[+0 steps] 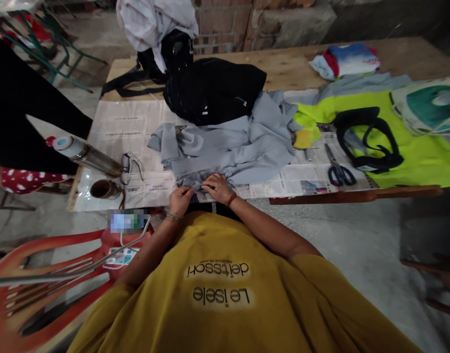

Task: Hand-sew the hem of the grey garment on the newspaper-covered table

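A grey garment (269, 135) lies crumpled on the newspaper-covered table, its near edge at the table's front. My left hand (180, 200) pinches that edge between thumb and bent fingers. Close by on the right, my right hand (218, 189) also grips the edge, fingers curled and thumb pointing toward the left hand. The small piece of cloth between the fingertips is partly hidden. Behind the garment, touching it, rests a black bag (213, 90).
Dark-handled scissors (338, 171), a black strap (372, 139) and an iron (431, 105) lie right, the iron on neon-yellow cloth (412, 162). Left are a bottle (96, 159), eyeglasses (131, 166) and a brown mug (104, 189). A red plastic chair (56, 240) stands front left.
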The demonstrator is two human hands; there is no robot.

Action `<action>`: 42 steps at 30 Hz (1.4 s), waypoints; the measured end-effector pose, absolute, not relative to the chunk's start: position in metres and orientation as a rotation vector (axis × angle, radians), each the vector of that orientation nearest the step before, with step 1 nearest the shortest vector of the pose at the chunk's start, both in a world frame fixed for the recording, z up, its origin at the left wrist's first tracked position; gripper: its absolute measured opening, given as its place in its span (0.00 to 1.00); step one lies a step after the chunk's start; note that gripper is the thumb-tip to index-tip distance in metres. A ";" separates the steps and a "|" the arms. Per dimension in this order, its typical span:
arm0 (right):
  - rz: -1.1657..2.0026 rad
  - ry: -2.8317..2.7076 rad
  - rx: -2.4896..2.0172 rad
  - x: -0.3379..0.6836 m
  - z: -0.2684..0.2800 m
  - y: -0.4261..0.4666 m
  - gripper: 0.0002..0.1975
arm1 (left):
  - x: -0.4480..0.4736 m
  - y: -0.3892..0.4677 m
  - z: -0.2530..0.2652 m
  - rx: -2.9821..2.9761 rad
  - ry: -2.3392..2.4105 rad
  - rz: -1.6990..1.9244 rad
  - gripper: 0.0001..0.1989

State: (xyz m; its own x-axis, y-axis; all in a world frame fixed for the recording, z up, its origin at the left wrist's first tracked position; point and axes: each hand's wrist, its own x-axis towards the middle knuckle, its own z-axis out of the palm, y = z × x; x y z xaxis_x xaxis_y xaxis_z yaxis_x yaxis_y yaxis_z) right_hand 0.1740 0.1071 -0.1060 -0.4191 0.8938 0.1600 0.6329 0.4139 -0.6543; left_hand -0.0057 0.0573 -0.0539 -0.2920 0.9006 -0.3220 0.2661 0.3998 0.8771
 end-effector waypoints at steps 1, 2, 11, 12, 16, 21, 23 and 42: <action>0.703 -2.180 -1.280 0.175 -0.107 0.107 0.09 | -0.007 0.055 -0.052 0.895 1.719 0.922 0.06; 0.704 -2.178 -1.267 0.175 -0.107 0.107 0.09 | -0.009 0.052 -0.050 0.775 1.644 0.931 0.07; 0.735 -2.080 -1.129 0.181 -0.100 0.105 0.10 | -0.031 0.023 -0.029 0.354 1.338 0.896 0.17; 0.724 -2.031 -1.107 0.187 -0.098 0.106 0.12 | -0.033 0.022 -0.029 0.358 1.337 0.880 0.18; 0.484 -1.812 -1.328 0.239 -0.093 0.128 0.15 | -0.044 0.016 -0.033 0.435 1.292 0.785 0.19; 0.263 -1.764 -1.903 0.320 -0.100 0.167 0.11 | -0.057 0.012 -0.045 0.614 1.338 0.645 0.17; 0.206 -1.776 -2.039 0.335 -0.105 0.172 0.11 | -0.061 0.011 -0.052 0.734 1.396 0.592 0.16; 0.026 -1.982 -2.113 0.331 -0.112 0.162 0.18 | -0.088 -0.016 -0.080 1.544 1.768 0.539 0.11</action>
